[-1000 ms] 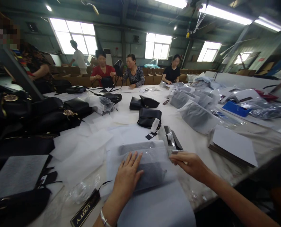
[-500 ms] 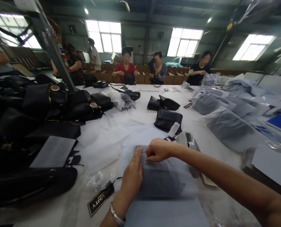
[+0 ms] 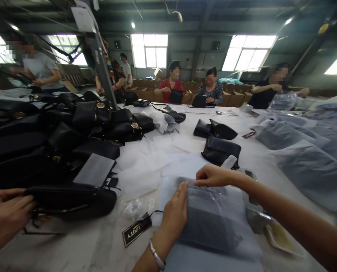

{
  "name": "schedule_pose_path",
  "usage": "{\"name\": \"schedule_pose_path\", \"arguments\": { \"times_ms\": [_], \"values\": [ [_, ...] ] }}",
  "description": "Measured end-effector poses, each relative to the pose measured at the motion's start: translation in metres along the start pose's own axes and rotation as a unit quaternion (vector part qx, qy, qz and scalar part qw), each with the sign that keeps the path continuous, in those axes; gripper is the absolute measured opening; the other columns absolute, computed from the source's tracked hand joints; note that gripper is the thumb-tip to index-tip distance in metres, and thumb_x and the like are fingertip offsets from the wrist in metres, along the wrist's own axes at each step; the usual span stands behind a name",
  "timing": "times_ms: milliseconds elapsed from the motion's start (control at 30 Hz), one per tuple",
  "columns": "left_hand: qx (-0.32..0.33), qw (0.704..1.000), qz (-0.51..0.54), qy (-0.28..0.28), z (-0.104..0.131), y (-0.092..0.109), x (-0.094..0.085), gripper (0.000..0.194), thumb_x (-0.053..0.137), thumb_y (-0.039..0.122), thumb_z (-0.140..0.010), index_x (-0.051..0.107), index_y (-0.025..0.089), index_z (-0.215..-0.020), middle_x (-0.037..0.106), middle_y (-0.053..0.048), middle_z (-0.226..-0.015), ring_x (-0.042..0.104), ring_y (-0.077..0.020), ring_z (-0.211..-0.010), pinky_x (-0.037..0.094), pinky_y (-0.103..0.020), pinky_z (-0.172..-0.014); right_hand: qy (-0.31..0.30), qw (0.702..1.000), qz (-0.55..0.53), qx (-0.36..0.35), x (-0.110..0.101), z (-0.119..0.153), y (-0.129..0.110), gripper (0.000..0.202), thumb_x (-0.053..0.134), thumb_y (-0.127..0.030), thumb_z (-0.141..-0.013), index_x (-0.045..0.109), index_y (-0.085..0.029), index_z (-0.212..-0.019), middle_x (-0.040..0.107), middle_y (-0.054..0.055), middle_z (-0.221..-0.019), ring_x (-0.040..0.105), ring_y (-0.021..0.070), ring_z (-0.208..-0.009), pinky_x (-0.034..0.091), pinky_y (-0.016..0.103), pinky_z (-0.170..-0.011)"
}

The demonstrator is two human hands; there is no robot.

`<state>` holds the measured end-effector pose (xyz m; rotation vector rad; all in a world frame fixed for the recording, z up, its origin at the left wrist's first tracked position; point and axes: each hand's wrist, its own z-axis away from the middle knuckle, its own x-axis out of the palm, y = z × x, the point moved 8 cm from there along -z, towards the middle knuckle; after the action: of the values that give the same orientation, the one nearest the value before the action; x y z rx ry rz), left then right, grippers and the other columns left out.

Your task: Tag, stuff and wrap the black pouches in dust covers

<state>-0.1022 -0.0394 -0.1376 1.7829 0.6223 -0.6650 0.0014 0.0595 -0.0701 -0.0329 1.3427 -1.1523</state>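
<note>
A dark flat item wrapped in translucent paper lies on white sheets in front of me. My left hand, with a silver bangle at the wrist, rests along the left side of the wrapping, fingers stretched out and pointing away from me. At the upper edge, my right hand is curled with its fingertips down on the paper; what they pinch, if anything, is hidden. A black tag with gold lettering lies left of my left wrist.
Black bags are heaped on the left, where another person's hand grips one. Wrapped bags cover the right side. A tape dispenser stands beside my right forearm. Several people work beyond the table.
The view has turned left, shifting everything rightward in the picture. Another person's hand has come in at the left, on a black bag. My hands remain on the wrapping.
</note>
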Motion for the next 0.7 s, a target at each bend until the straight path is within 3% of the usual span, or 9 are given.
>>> {"name": "schedule_pose_path", "arguments": {
  "times_ms": [33, 100, 200, 333, 467, 567, 700],
  "values": [
    [0.000, 1.000, -0.001, -0.001, 0.000, 0.001, 0.000, 0.063, 0.037, 0.003, -0.088, 0.032, 0.016, -0.150, 0.039, -0.008, -0.154, 0.039, -0.0159, -0.140, 0.039, -0.033, -0.113, 0.009, 0.995, -0.103, 0.002, -0.001, 0.007, 0.002, 0.046, 0.059, -0.059, -0.083, 0.069, -0.015, -0.075, 0.054, -0.003, -0.054, 0.045, 0.0099, -0.049, 0.033, 0.023, -0.051],
    [-0.002, 1.000, -0.003, 0.001, 0.001, 0.001, -0.001, 0.064, 0.037, 0.003, -0.087, 0.032, 0.017, -0.149, 0.040, -0.008, -0.153, 0.040, -0.0158, -0.139, 0.040, -0.032, -0.112, 0.034, 0.953, -0.300, 0.001, 0.002, 0.021, 0.005, 0.046, 0.060, -0.061, -0.083, 0.066, -0.015, -0.077, 0.045, -0.006, -0.053, 0.040, 0.0088, -0.048, 0.037, 0.023, -0.053],
    [-0.004, 1.000, 0.016, 0.012, 0.001, -0.001, -0.001, 0.064, 0.037, 0.003, -0.087, 0.034, 0.017, -0.149, 0.042, -0.008, -0.152, 0.041, -0.0163, -0.138, 0.040, -0.034, -0.112, 0.069, 0.849, -0.523, -0.033, 0.017, 0.037, 0.002, 0.044, 0.060, -0.060, -0.083, 0.059, -0.018, -0.072, 0.030, -0.009, -0.050, 0.025, 0.0077, -0.047, 0.036, 0.023, -0.052],
    [-0.046, 0.987, 0.150, 0.027, -0.006, -0.015, -0.006, 0.057, 0.043, 0.009, -0.087, 0.043, 0.017, -0.143, 0.049, -0.009, -0.147, 0.046, -0.0184, -0.136, 0.040, -0.037, -0.112, 0.063, 0.711, -0.696, -0.074, 0.048, 0.042, -0.006, 0.047, 0.056, -0.060, -0.088, 0.054, -0.018, -0.066, 0.021, -0.009, -0.051, 0.017, 0.0078, -0.047, 0.030, 0.019, -0.047],
    [-0.127, 0.920, 0.371, -0.009, -0.013, -0.025, -0.014, 0.031, 0.052, 0.018, -0.087, 0.063, 0.018, -0.115, 0.052, -0.012, -0.145, 0.052, -0.0233, -0.131, 0.039, -0.040, -0.111, 0.050, 0.600, -0.795, -0.079, 0.072, 0.035, -0.011, 0.043, 0.064, -0.056, -0.085, 0.059, -0.015, -0.073, 0.025, -0.010, -0.053, 0.020, 0.0047, -0.046, 0.032, 0.016, -0.047],
    [-0.139, 0.887, 0.439, -0.018, -0.012, -0.019, -0.022, 0.019, 0.065, 0.026, -0.081, 0.067, 0.019, -0.100, 0.042, -0.013, -0.152, 0.043, -0.0287, -0.137, 0.033, -0.042, -0.114, 0.049, 0.547, -0.833, -0.074, 0.085, 0.026, -0.013, 0.038, 0.067, -0.050, -0.086, 0.061, -0.013, -0.081, 0.031, -0.010, -0.056, 0.028, 0.0028, -0.047, 0.036, 0.014, -0.049],
    [-0.135, 0.890, 0.436, 0.017, -0.006, -0.013, -0.022, 0.027, 0.072, 0.035, -0.079, 0.067, 0.020, -0.101, 0.040, -0.015, -0.153, 0.037, -0.0327, -0.141, 0.041, -0.045, -0.108, 0.063, 0.533, -0.843, -0.030, 0.099, 0.015, -0.010, 0.035, 0.065, -0.047, -0.088, 0.062, -0.012, -0.092, 0.041, -0.009, -0.058, 0.038, 0.0022, -0.047, 0.044, 0.015, -0.051]
  ]
}}
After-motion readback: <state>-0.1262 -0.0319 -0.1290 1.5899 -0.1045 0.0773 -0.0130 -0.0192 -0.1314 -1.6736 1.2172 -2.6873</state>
